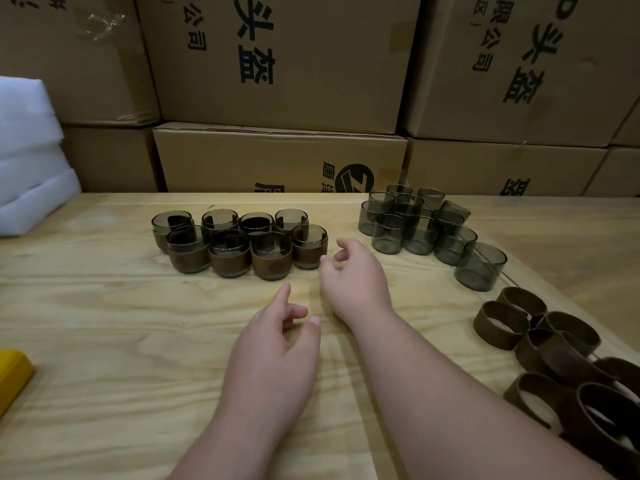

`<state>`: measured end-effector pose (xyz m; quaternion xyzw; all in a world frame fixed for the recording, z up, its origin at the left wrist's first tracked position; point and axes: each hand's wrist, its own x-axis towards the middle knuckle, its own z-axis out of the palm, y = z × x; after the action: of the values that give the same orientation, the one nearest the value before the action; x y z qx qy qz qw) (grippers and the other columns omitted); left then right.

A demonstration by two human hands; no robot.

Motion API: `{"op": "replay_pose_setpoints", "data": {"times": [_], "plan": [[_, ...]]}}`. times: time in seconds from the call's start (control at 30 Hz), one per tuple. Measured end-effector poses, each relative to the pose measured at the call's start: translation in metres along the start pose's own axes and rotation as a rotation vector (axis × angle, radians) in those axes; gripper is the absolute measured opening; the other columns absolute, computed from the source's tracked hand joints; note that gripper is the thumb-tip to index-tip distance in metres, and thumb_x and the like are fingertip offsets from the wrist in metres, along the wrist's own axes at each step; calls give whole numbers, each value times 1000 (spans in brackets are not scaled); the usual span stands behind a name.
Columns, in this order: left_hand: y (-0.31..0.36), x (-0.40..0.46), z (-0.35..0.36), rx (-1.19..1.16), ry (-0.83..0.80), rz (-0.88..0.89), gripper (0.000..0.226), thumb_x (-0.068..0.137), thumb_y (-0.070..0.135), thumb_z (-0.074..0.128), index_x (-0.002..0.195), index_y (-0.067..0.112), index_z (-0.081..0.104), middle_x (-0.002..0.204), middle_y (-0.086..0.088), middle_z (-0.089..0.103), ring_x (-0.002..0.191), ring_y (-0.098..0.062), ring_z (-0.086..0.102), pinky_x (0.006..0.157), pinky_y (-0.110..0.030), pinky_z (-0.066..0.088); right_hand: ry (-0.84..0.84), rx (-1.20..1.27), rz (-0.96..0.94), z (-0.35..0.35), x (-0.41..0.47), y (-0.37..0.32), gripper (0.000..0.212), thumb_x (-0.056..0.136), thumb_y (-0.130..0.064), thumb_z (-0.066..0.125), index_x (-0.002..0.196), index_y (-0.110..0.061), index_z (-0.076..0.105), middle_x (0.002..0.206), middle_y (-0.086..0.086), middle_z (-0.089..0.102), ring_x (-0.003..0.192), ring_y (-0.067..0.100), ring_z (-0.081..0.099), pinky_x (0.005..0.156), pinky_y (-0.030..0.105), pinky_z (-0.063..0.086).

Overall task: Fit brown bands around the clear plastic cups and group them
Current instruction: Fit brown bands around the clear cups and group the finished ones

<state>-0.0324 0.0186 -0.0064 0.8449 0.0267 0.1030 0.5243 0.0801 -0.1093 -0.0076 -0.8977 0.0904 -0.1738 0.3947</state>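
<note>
Beside right hand (349, 278), banded cups (242, 244)

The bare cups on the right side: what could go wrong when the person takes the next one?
1. The bare cups stand packed together, one leaning at the back; pulling one may topple its neighbours.
2. The front cup and the loose bands lie close to the table edge, so the right hand might knock them off.
</note>
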Motion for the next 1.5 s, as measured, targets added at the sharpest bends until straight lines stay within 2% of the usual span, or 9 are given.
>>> {"op": "replay_pose_setpoints", "data": {"times": [0.1, 0.23, 0.37, 0.5, 0.63, 0.8, 1.1, 1.27, 1.5], "plan": [[0, 0, 0, -20, 1, -11, 62, 94, 38, 62, 153, 36, 43, 108, 29, 64, 104, 15, 55, 80, -7, 36, 155, 143, 112, -8, -1, 8, 45, 96, -34, 56, 141, -28, 53, 131, -8, 56, 97, 9, 54, 71, 23, 39], [0, -1, -1, -47, -10, -12, 59, 95, 36, 62, 151, 37, 45, 109, 25, 66, 100, 23, 51, 77, -5, 35, 336, 132, 281, -36, 4, 24, 66, 97, -30, 54, 156, -31, 24, 134, -1, 62, 98, 15, 67, 70, 28, 56], [-2, -1, -1, -64, -11, -14, 54, 96, 33, 63, 148, 38, 48, 107, 21, 68, 99, 16, 55, 76, -6, 35, 461, 34, 403, -64, 7, 45, 82, 98, -31, 55, 162, -29, 4, 79, -5, 63, 63, 11, 62, 45, 27, 49], [-1, -1, 2, -67, -11, -9, 51, 96, 31, 64, 145, 38, 50, 105, 19, 69, 97, 19, 53, 75, -5, 36, 511, 37, 486, -71, 10, 49, 82, 98, -31, 58, 163, -22, 9, 66, -8, 44, 57, 9, 52, 41, 23, 35], [-2, -1, 2, -77, -13, -9, 49, 96, 31, 64, 143, 39, 51, 105, 19, 69, 97, 13, 57, 76, -7, 36, 510, 64, 498, -71, 11, 49, 63, 98, -26, 56, 152, -21, 25, 78, 1, 59, 61, 13, 54, 44, 24, 36], [-1, -2, 1, -65, -22, 0, 47, 96, 30, 64, 141, 39, 52, 104, 18, 69, 95, 10, 58, 77, -8, 38, 486, 44, 455, -68, 4, 47, 37, 97, -23, 53, 131, -22, 39, 73, -2, 56, 62, 12, 55, 46, 24, 37], [2, -2, -1, -16, -35, 7, 48, 94, 26, 66, 138, 40, 53, 106, 18, 68, 98, 7, 60, 88, -22, 44, 304, 132, 322, -67, -48, 27, 31, 96, -26, 56, 123, -34, 45, 73, -6, 65, 62, 10, 63, 45, 25, 43], [7, -8, -3, 66, -170, 68, 72, 86, 30, 78, 146, 45, 43, 124, 26, 59, 119, 3, 54, 115, -38, 39, 113, 229, 56, -68, -92, 26, 8, 94, -41, 51, 97, -39, 58, 70, -18, 67, 60, 2, 61, 51, 23, 42], [8, -9, -4, 113, -184, 117, 100, 73, 39, 89, 154, 47, 31, 120, 36, 54, 118, 6, 50, 111, -25, 38, 244, 386, -148, -68, -100, 24, 21, 91, -37, 52, 71, -31, 58, 67, -13, 62, 59, 5, 55, 50, 18, 41]]}}
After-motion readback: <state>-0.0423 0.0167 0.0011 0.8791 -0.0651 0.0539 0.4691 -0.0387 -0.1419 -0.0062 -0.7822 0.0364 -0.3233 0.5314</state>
